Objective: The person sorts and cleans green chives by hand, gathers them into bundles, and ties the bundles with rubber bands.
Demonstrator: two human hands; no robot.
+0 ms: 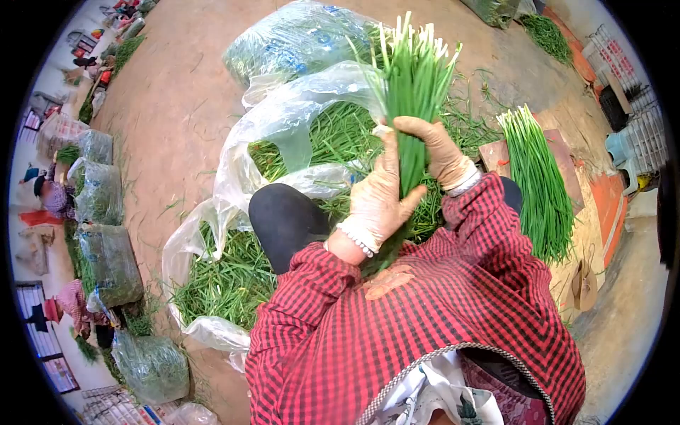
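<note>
A bunch of garlic chives (418, 81) stands upright in front of me, pale cut ends at the top and green leaves hanging toward my lap. My left hand (375, 191), in a thin glove with a beaded bracelet at the wrist, is closed around the bunch's lower left side. From the right, my gloved right hand (440, 152) grips the same bunch slightly higher. The leaf tips are partly hidden behind my left hand and wrist. To my right, more garlic chives (538, 184) lie in a neat pile on a board (563, 159).
An open plastic bag (230, 152) of chives lies ahead; another bag (170, 269) of loose greens (223, 283) is at my left. A full bag (297, 42) sits farther ahead. Along the left wall, people work beside several filled bags (110, 265). Crates (648, 142) stand far right.
</note>
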